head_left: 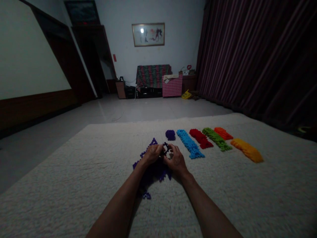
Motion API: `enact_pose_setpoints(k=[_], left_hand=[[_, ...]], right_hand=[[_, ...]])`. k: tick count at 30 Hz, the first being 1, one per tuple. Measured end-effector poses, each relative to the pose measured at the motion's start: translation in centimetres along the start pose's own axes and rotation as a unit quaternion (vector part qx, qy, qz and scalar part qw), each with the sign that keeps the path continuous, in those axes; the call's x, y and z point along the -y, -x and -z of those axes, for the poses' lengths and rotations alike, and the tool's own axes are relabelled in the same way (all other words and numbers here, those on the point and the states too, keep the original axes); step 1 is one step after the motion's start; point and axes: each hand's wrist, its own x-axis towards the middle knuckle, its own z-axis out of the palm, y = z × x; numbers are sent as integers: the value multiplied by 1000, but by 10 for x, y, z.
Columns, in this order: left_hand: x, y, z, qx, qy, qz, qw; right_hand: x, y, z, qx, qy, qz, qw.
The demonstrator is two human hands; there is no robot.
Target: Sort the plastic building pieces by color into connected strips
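Observation:
Between my two hands is a small dark purple ring-shaped piece (166,148) with a knobbly edge. The fingers of my left hand (152,154) pinch its left side. On its right side, my right hand (176,161) grips it with thumb and fingers. Below and to the left of my hands lies a loose pile of purple pieces (151,173), partly hidden by my hands and left forearm. One purple piece (146,195) lies apart, nearer to me. Just beyond my hands is a small stack of purple pieces (170,135).
To the right lie rows of blue pieces (189,143), red pieces (200,138), green pieces (216,138), orange-red pieces (223,133) and yellow-orange pieces (247,150). All rest on a pale quilted mat (86,165). A cloth-covered cabinet (153,76) stands at the far wall; a dark curtain (235,56) hangs right.

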Motion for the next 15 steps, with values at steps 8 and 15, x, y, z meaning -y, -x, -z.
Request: enact_pose_setpoints(k=[8,15], left_hand=[[1,-3,0,-17,36,8,999],[37,5,35,-257,-2,120,959]], right_hand=[[-5,-2,-2,-16,43,30,998],[-13,-1,-4,-40,104,-36,993]])
